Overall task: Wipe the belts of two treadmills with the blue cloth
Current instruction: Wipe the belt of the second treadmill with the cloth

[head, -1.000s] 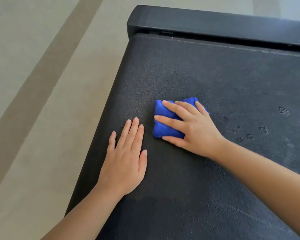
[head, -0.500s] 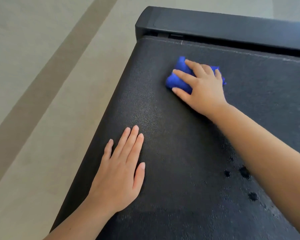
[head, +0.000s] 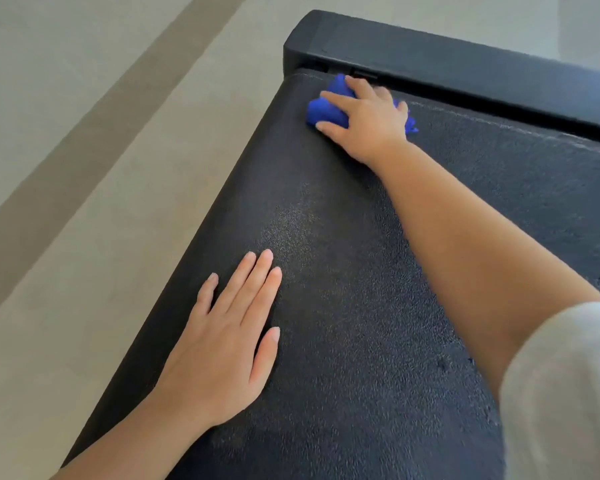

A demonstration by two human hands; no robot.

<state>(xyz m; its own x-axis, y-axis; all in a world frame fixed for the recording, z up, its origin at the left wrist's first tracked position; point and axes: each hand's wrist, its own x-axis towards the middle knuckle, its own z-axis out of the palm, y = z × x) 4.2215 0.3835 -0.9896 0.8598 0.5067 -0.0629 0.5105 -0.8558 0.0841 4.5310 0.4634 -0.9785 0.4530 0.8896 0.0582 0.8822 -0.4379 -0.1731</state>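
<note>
Fingers (head: 340,99) of the right hand (head: 368,116) are curled over the bunched blue cloth (head: 326,110), which is pressed onto the treadmill belt (head: 361,306) in the upper middle of the frame, just beside the black end cover (head: 447,60). The left hand (head: 222,348) is laid flat, fingers straight, on the belt at lower left

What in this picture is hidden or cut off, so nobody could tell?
- Head view: most of the blue cloth lies under the right hand.
- Head view: the belt's right side and near end run past the picture's edges; the forearm and grey sleeve cover more.
- The second treadmill is nowhere in view.
</note>
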